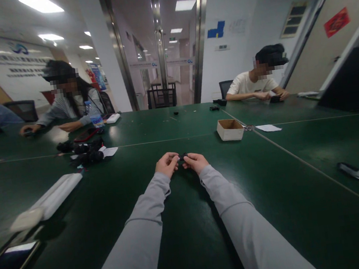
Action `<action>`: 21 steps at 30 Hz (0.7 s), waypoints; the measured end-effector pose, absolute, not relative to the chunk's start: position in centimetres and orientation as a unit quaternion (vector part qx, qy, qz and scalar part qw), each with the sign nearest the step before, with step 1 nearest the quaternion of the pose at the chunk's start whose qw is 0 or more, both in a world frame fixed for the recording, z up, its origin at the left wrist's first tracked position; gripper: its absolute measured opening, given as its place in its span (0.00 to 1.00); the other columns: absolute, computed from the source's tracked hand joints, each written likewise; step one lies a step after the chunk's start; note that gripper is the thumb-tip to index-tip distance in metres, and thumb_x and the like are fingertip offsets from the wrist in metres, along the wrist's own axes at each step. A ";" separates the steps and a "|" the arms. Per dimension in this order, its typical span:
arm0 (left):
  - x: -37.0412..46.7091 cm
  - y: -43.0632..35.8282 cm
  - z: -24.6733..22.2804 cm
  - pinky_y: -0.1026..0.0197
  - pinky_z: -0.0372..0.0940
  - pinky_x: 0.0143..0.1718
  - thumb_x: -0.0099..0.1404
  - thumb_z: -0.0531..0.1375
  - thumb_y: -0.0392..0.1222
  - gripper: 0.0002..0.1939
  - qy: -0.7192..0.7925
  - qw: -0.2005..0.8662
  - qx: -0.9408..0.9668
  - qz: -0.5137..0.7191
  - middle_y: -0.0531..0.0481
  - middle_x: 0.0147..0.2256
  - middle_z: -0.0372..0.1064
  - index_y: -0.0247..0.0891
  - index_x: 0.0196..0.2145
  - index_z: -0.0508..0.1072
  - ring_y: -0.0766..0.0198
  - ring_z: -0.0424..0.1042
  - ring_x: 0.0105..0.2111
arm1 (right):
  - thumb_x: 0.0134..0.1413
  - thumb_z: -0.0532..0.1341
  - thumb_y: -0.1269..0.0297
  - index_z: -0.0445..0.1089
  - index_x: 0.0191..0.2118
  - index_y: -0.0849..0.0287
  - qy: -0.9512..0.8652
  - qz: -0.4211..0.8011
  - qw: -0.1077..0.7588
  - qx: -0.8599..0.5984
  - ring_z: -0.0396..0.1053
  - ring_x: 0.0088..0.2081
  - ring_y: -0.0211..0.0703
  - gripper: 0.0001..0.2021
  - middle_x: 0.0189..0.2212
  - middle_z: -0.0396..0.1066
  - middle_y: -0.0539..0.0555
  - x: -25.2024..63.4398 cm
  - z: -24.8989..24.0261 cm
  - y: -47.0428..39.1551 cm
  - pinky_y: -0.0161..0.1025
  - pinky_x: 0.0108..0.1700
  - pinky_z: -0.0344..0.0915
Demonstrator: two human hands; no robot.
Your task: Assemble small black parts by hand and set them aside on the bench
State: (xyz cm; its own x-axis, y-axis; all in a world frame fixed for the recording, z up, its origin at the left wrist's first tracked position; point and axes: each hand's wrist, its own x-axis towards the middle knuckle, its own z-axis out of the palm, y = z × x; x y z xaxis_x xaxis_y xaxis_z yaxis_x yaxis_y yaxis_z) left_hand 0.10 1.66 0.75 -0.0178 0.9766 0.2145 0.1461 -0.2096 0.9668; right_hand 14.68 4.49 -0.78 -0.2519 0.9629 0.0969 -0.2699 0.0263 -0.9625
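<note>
Two arms in light grey long sleeves reached forward from the lower edge of the view and converged toward the middle. The left hand [166, 164] and right hand [196, 162] met close together, fingers curled inward, fingertips pinching toward one another. Both wrists sat low, the knuckles facing up and outward.

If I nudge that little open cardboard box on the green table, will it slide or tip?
The cardboard box looks low and wide, so it would probably slide, not tip. It seems empty and thin-walled, likely light and easily crushed. The table looks smooth.
</note>
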 end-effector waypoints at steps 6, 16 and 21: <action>0.2 1.6 0.5 0.69 0.60 0.18 0.50 0.61 0.49 0.17 0.455 0.405 0.576 0.545 0.51 0.25 0.66 0.35 0.32 0.65 0.67 0.68 0.23 | 0.28 0.71 0.57 0.69 0.28 0.65 -0.496 0.610 0.513 -0.345 0.65 0.20 0.35 0.20 0.19 0.67 0.51 14.6 -0.8 4.5 0.33 0.25 0.65; -0.2 2.1 -0.2 0.66 0.64 0.25 0.49 0.62 0.43 0.13 0.457 0.338 0.615 0.546 0.50 0.29 0.67 0.35 0.32 0.67 0.67 0.69 0.27 | 0.31 0.71 0.58 0.69 0.30 0.66 -0.506 0.604 0.515 -0.338 0.65 0.20 0.35 0.20 0.22 0.68 0.53 14.8 -0.9 4.5 0.33 0.25 0.65; -0.1 2.0 0.0 0.67 0.63 0.23 0.51 0.61 0.44 0.13 0.443 0.387 0.592 0.552 0.49 0.27 0.68 0.34 0.32 0.67 0.66 0.70 0.26 | 0.28 0.71 0.55 0.69 0.31 0.65 -0.517 0.601 0.511 -0.332 0.65 0.20 0.35 0.22 0.21 0.68 0.52 14.8 -0.9 4.4 0.33 0.25 0.65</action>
